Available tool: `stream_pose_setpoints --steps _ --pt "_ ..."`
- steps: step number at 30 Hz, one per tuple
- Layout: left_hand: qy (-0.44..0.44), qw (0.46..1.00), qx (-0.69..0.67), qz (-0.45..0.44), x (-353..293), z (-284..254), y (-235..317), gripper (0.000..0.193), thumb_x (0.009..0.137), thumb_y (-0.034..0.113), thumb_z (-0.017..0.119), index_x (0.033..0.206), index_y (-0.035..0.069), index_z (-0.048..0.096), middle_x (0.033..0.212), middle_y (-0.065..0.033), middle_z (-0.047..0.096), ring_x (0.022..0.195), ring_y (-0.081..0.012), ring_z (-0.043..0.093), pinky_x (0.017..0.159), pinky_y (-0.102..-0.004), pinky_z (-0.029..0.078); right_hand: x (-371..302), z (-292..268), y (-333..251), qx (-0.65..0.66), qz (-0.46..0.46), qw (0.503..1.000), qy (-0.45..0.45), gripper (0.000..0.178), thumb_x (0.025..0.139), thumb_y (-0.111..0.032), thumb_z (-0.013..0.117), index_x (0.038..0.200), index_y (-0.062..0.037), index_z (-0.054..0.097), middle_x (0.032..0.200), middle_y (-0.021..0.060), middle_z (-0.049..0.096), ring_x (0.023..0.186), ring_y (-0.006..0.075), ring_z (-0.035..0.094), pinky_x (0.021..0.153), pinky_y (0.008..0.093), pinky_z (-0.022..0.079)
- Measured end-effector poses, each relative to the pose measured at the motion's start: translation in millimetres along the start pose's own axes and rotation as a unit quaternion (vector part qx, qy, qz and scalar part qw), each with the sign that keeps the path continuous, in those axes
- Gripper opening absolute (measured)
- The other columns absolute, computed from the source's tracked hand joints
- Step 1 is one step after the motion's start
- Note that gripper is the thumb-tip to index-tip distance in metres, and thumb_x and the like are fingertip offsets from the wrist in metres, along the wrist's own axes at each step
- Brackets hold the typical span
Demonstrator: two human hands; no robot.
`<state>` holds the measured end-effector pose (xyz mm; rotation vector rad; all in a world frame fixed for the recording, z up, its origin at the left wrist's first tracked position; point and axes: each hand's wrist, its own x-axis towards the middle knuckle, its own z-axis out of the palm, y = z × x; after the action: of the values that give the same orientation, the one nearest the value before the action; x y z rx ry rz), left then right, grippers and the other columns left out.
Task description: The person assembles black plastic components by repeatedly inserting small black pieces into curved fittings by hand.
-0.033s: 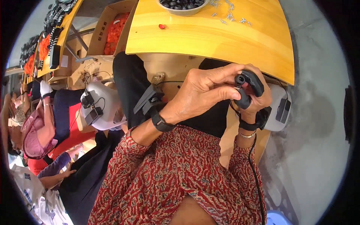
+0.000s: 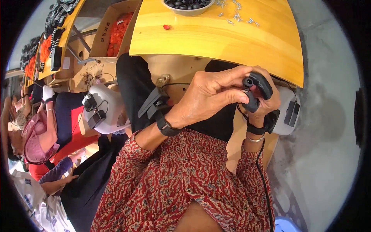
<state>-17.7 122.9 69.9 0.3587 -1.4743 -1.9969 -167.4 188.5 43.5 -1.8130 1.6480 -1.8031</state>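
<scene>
Above my lap, just off the near edge of the yellow table (image 2: 216, 42), both hands meet on a black curved piece (image 2: 262, 84). Its exact kind is not clear. My right hand (image 2: 273, 101) is wrapped round it from the right side. The thumb and fingers of my left hand (image 2: 208, 92) pinch a small black part with a round hole (image 2: 248, 82), next to the curved piece. Whether the two are joined I cannot tell. A dark rounded end (image 2: 252, 104) shows below my left thumb. Each wrist wears a black strap with a device.
On the table stand a bowl of black parts (image 2: 187, 11), scattered small silvery pieces (image 2: 236, 16) and a red bit (image 2: 166, 27). A cardboard box (image 2: 98, 38) holds orange material. Co-workers sit at the left, one with a white-gloved hand (image 2: 48, 92). A grey wall (image 2: 328, 116) rises at the right.
The co-worker's white-gloved hand at the left has shifted slightly. My own hands and the black pieces have not visibly moved.
</scene>
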Motion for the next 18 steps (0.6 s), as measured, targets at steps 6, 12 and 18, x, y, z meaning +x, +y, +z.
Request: stream_pose_setpoints --steps 6,12,18 --pt "0.007 0.998 0.041 0.051 -3 2 -7 0.05 0.079 -0.005 0.064 0.127 0.001 0.051 0.102 -0.0125 0.066 0.091 -0.0123 0.062 0.079 -0.0252 0.053 3 -4 -2 0.027 -0.013 0.999 -0.016 0.039 0.068 -0.017 0.079 0.095 0.0059 0.062 0.088 0.0116 0.063 0.075 0.0181 0.061 0.067 0.0248 0.048" --pt "0.017 0.995 0.065 0.073 -11 2 -10 0.048 0.079 -0.001 0.066 0.125 0.001 0.052 0.101 -0.0114 0.067 0.09 -0.0105 0.061 0.078 -0.0245 0.053 1 -2 -5 0.028 -0.036 0.998 -0.033 0.034 0.07 -0.014 0.077 0.094 0.0056 0.061 0.09 0.013 0.064 0.078 0.022 0.063 0.067 0.0276 0.049" --pt "0.029 0.995 0.075 0.055 -12 1 -14 0.047 0.08 0.0 0.065 0.125 0.001 0.052 0.101 -0.0096 0.066 0.09 -0.0102 0.061 0.078 -0.0243 0.053 1 -5 -12 0.008 0.007 0.998 -0.063 0.032 0.07 -0.012 0.075 0.094 0.005 0.062 0.091 0.014 0.063 0.079 0.0247 0.063 0.067 0.0299 0.05"
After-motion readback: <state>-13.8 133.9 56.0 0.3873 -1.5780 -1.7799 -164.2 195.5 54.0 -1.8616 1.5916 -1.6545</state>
